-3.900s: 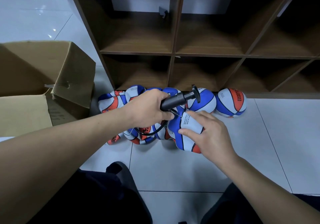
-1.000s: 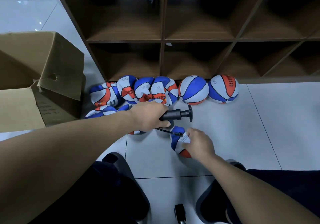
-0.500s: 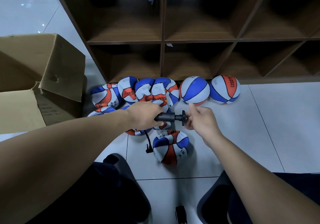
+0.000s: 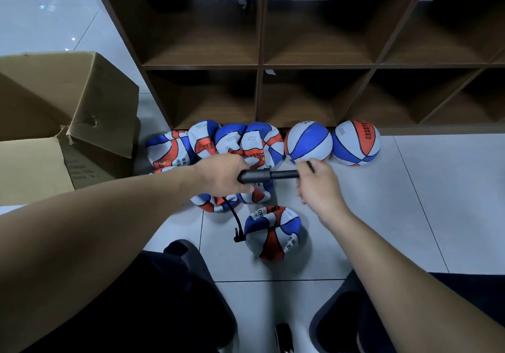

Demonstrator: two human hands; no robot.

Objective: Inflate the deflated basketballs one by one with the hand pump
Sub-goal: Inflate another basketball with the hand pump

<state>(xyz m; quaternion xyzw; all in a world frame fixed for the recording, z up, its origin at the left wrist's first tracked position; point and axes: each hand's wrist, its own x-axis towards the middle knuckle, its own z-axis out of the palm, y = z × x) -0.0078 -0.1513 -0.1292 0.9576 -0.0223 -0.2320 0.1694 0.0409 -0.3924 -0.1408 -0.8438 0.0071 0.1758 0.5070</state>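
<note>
- The left hand is wrapped around the barrel of the hand pump, fingers curled tight on it, holding it level above the floor.
- The right hand grips the pump's T-handle at the end of the partly drawn-out rod, fingers curled over it.
- A black hose drops from the barrel to the valve of one deflated basketball, which lies wrinkled on the floor tiles just in front of the person's knees.
- Two inflated basketballs, one mostly blue and white and one with an orange panel, sit round and firm against the foot of the wooden shelf unit.
- A heap of flat balls lies to their left along the same shelf foot, near an open cardboard box.
- Judged from this, two balls look finished, a third is connected and being pumped, and at least half a dozen flat ones remain, so most of the task is still ahead.
</note>
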